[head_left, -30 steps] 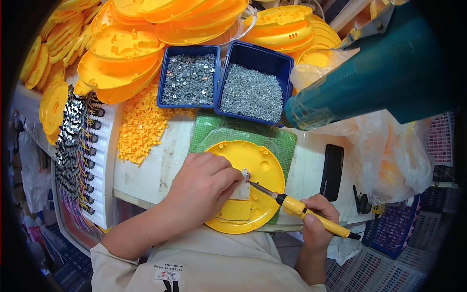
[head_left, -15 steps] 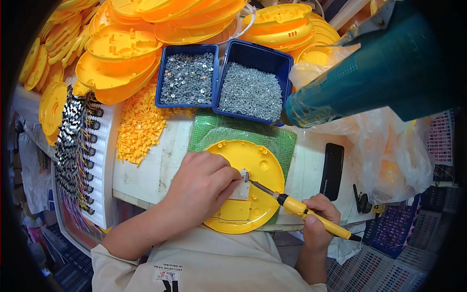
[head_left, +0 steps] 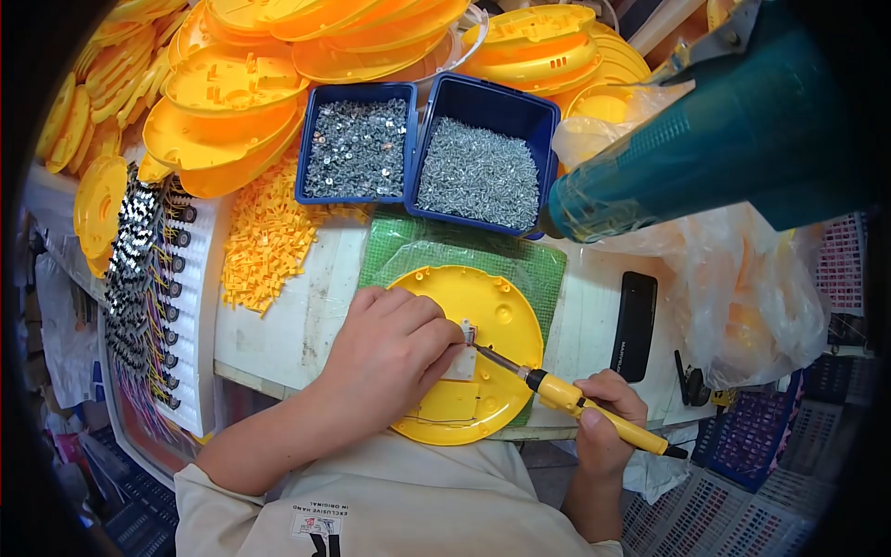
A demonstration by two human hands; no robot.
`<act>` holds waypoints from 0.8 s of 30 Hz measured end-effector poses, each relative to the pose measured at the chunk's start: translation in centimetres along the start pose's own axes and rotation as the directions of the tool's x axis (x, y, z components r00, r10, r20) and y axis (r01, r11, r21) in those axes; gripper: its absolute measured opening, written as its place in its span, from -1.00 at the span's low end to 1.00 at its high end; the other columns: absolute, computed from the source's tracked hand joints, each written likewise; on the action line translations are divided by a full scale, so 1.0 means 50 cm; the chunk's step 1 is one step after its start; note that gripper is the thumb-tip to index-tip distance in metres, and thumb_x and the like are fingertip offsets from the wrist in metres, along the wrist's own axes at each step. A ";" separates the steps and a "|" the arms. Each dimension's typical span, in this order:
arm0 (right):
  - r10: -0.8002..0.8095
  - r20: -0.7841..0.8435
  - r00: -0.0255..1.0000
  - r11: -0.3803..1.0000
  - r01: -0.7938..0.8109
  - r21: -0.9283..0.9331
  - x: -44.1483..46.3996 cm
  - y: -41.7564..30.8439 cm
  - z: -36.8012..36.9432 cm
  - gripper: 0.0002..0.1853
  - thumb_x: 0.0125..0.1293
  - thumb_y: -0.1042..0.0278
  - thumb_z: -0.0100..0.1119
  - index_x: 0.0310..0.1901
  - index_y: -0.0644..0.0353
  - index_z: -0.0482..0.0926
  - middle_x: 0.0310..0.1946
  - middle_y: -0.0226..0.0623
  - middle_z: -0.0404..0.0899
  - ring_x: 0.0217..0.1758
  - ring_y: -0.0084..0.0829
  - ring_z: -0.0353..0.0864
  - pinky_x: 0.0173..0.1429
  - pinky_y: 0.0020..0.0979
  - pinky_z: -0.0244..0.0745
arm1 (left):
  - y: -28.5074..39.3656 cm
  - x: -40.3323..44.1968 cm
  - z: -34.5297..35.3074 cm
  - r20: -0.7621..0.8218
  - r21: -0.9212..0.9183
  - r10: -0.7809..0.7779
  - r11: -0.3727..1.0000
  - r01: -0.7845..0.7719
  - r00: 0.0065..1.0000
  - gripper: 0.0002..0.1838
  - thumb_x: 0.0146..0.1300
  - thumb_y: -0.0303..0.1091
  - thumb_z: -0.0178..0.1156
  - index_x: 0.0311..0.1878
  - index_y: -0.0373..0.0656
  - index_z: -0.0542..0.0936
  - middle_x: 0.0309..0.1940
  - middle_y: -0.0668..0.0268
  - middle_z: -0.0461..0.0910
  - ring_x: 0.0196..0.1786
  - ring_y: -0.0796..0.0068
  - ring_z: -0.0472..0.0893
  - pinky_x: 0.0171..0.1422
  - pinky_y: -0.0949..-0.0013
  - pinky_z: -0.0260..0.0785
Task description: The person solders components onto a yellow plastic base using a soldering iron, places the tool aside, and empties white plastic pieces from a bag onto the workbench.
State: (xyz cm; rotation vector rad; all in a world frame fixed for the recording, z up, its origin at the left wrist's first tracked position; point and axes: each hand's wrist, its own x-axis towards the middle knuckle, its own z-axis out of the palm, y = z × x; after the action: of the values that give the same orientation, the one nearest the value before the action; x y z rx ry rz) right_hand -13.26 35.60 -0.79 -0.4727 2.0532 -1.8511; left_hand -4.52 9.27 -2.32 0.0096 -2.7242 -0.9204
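A round yellow plastic housing (head_left: pixel 509 320) lies on a green mat (head_left: pixel 548 297) in front of me. My left hand (head_left: pixel 394 348) rests over its left side, fingers closed at a small white part (head_left: pixel 461 364) near the middle. What the fingertips pinch is hidden. In my right hand (head_left: pixel 613 422) is a yellow soldering iron (head_left: pixel 561 395), gripped by its handle and slanting up to the left. Its metal tip meets the white part right beside my left fingertips. A thin dark wire runs across the lower housing.
Two blue bins hold loose hardware: small metal pieces (head_left: pixel 357 148) and screws (head_left: pixel 478 176). Yellow housings (head_left: pixel 232 121) are stacked behind small yellow pieces (head_left: pixel 264 246). Wired parts line a white foam tray (head_left: pixel 209 306) at left. A green cylindrical tool (head_left: pixel 687 148) overhangs the right, above a black box (head_left: pixel 635 325).
My left fingers have shifted very slightly at the white part. The soldering iron and my right hand stay almost in the same place.
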 end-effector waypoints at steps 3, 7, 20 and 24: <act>-0.004 -0.003 1.000 1.000 0.004 0.005 -0.002 0.003 -0.001 -0.60 0.06 0.28 0.27 -0.16 0.48 0.66 -0.36 -0.25 0.50 -0.31 -0.48 0.46 -0.15 -0.48 0.39 | -0.001 0.000 0.001 0.001 -0.001 0.001 1.000 -0.001 1.000 -0.90 0.19 -0.36 0.38 -0.25 -0.07 0.68 -0.31 0.39 0.57 -0.14 0.34 0.56 0.03 0.23 0.29; -0.025 -0.006 1.000 1.000 0.025 0.009 -0.004 0.009 -0.006 -0.60 0.07 0.28 0.27 -0.15 0.48 0.65 -0.34 -0.22 0.51 -0.29 -0.46 0.48 -0.13 -0.47 0.40 | -0.001 0.000 0.000 0.004 -0.002 0.002 1.000 -0.002 1.000 -0.90 0.19 -0.37 0.38 -0.25 -0.08 0.67 -0.31 0.38 0.57 -0.14 0.33 0.56 0.03 0.22 0.29; -0.057 -0.051 0.997 0.996 0.060 0.062 -0.005 0.015 -0.004 -0.65 0.10 0.32 0.27 -0.15 0.43 0.69 -0.38 -0.27 0.54 -0.34 -0.51 0.46 -0.20 -0.50 0.36 | -0.001 0.001 0.001 -0.003 -0.004 0.005 1.000 -0.005 1.000 -0.89 0.18 -0.36 0.39 -0.24 -0.09 0.67 -0.32 0.36 0.57 -0.14 0.33 0.56 0.03 0.22 0.29; -0.051 -0.055 0.997 0.997 0.054 0.060 -0.006 0.012 -0.004 -0.66 0.09 0.33 0.26 -0.16 0.43 0.69 -0.38 -0.27 0.53 -0.34 -0.52 0.45 -0.20 -0.50 0.35 | -0.001 0.001 0.002 -0.020 -0.001 0.000 1.000 0.000 1.000 -0.82 0.10 -0.41 0.47 -0.27 -0.06 0.65 -0.33 0.38 0.57 -0.17 0.32 0.58 0.01 0.21 0.32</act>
State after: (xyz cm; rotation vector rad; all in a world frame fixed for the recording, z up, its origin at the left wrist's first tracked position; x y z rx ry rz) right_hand -13.11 35.98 -1.37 -0.4696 2.0297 -1.9719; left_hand -4.60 9.31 -2.42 0.0190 -2.7057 -0.9168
